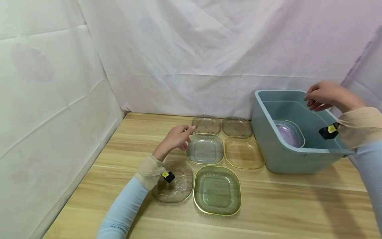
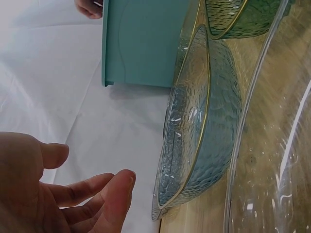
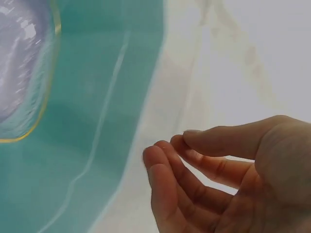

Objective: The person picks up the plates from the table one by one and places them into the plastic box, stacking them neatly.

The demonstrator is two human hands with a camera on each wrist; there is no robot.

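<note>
left hand (image 1: 176, 138) loose-fingered, empty, just beside the square blue-tinted gold-rimmed glass plate (image 1: 205, 148) on the wooden surface (image 1: 283, 205) | right hand (image 1: 323, 95) relaxed, empty, over the blue plastic tub (image 1: 270, 151) | advice: pinch rim firmly, lift level.

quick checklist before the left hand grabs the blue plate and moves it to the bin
1. Left hand free: ok, fingers relaxed, holding nothing.
2. Left hand at blue plate: ok, beside its left rim; contact cannot tell.
3. Blue plate unobstructed: ok, nothing stacked on it; amber plate and green plate lie alongside.
4. Room in bin: ok, only a purple plate inside.
5. Right hand out of the way: not ok, it hovers over the bin's far rim, holding nothing.
</note>
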